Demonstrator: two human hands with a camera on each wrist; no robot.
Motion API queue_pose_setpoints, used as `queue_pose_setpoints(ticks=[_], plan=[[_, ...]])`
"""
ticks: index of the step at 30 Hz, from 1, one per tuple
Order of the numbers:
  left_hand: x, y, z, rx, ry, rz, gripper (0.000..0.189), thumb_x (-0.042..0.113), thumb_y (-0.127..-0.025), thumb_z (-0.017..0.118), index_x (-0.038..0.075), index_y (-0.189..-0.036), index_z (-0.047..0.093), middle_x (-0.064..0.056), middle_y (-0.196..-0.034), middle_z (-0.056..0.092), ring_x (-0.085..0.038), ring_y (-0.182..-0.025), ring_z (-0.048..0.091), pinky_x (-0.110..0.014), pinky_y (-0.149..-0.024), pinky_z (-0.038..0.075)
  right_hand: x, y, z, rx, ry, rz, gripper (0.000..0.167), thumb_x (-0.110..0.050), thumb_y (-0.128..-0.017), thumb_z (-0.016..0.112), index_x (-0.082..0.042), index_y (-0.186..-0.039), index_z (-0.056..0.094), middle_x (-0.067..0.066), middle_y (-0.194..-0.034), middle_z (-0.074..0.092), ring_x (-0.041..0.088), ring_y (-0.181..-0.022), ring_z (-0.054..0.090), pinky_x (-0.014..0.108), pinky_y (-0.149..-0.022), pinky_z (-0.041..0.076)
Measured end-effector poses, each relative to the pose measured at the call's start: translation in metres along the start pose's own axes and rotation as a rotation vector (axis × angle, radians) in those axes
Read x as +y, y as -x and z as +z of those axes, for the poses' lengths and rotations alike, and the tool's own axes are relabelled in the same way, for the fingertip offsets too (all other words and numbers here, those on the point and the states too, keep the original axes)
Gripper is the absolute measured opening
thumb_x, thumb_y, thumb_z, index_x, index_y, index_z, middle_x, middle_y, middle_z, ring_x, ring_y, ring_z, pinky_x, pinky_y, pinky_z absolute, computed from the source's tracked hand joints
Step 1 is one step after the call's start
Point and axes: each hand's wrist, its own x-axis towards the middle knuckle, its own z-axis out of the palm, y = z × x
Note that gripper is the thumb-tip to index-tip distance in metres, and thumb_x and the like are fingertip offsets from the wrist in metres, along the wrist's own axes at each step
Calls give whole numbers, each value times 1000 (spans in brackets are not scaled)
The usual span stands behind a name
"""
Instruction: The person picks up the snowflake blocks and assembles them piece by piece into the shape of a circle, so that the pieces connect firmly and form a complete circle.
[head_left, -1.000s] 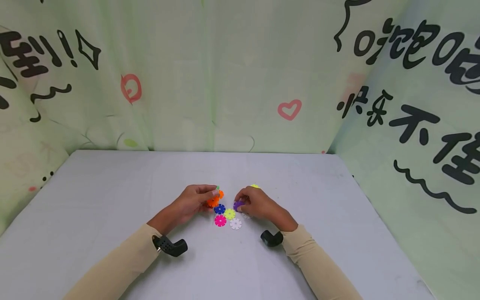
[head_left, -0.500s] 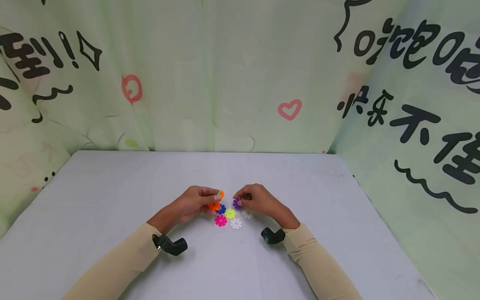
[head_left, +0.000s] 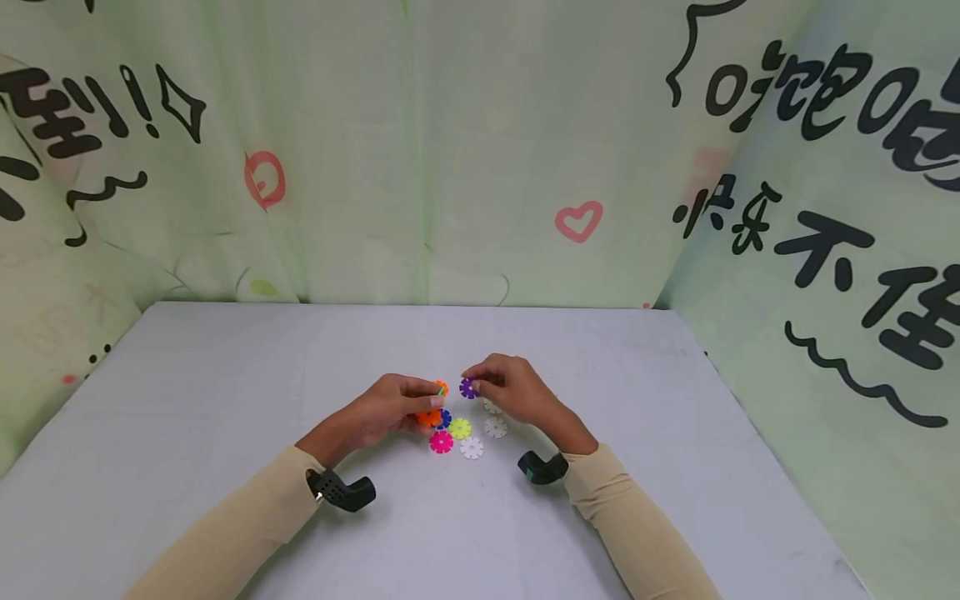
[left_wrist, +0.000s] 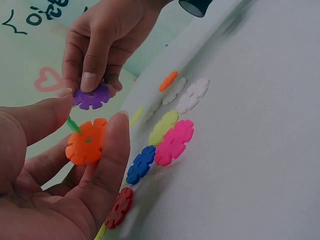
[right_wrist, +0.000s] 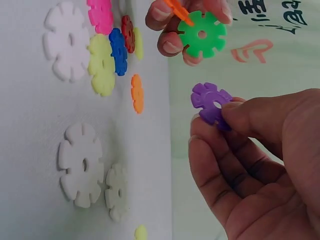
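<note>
My left hand (head_left: 390,408) holds an orange notched plastic disc (left_wrist: 82,147) joined at an angle to a green notched disc (right_wrist: 214,37). Thumb and fingers of my right hand (head_left: 519,392) pinch a purple notched disc (right_wrist: 205,100), raised off the table a short way from the joined pair. Below the hands lie a blue disc (left_wrist: 141,165), a pink disc (left_wrist: 175,142), a yellow disc (left_wrist: 162,129) and a red disc (left_wrist: 119,207). Several white discs (right_wrist: 80,172) lie closer to the right hand.
Another orange disc (right_wrist: 137,94) lies flat on the white table (head_left: 225,375). A yellow disc (right_wrist: 141,233) shows at the bottom edge of the right wrist view. A pale green printed curtain (head_left: 420,167) hangs behind the table.
My right hand has lifted the purple disc up and away from the group, uncovering white discs. The left hand has turned its joined discs slightly and stays nearly in place.
</note>
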Motion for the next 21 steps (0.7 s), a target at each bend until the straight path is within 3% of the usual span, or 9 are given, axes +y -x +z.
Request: queue_pose_setpoints(ticks=[7,14,21], plan=[[-1,0,0,12,-2,13,44,11,-93,66,-8,-131,53,-19,-110,62,-21,-81,64,-32,-72,56,-1,-3,1,61,-71,-29,20,-1,-92,64,-5,-109,72,3,-97,67,14,-83,63,25,-73,54],[-3,-1,1,-1,-34,51,45,11,-93,66,-8,-131,53,-20,-111,63,-22,-80,65,-33,-74,56,-6,-4,3,59,-189,-43,18,-1,-92,64,-1,-109,70,8,-100,68,17,-84,68,27,-76,55],[-8,-3,3,-38,-11,43,51,13,-91,69,-6,-134,51,-17,-109,57,-21,-79,64,-34,-74,57,-9,-6,7,54,-205,-26,17,-1,-92,64,-1,-108,70,8,-100,69,17,-85,68,27,-76,55]])
